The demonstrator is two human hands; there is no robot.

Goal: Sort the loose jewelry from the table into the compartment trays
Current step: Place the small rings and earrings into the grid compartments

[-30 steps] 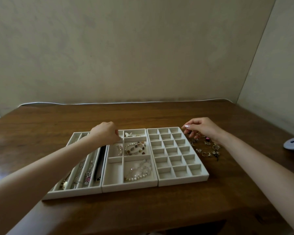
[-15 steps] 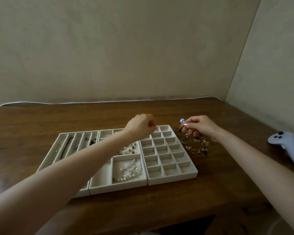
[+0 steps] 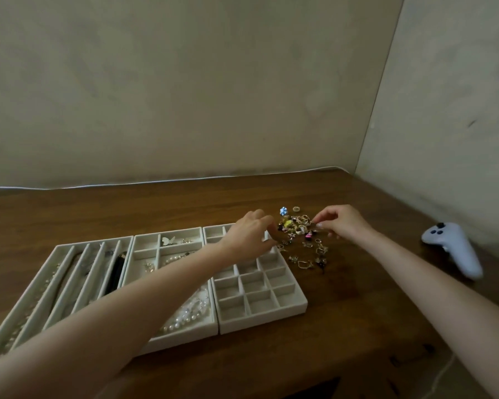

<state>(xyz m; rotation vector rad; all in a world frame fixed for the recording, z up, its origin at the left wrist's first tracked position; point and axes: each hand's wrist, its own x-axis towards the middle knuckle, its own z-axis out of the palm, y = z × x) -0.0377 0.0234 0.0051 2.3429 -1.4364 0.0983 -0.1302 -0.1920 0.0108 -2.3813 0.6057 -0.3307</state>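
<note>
Toward the desk's (image 3: 357,318) far right corner, left grip (image 3: 249,236) and right grip (image 3: 340,226) curl into loose jewelry (image 3: 303,232), holdings indiscernible; isolate one piece before lifting.

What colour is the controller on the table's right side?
The controller is pale bluish-white with dark buttons, shown best in the head view.

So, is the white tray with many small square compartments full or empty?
Empty where visible: the white small-compartment tray shows only bare lining. The left hand covers some far cells.
</note>
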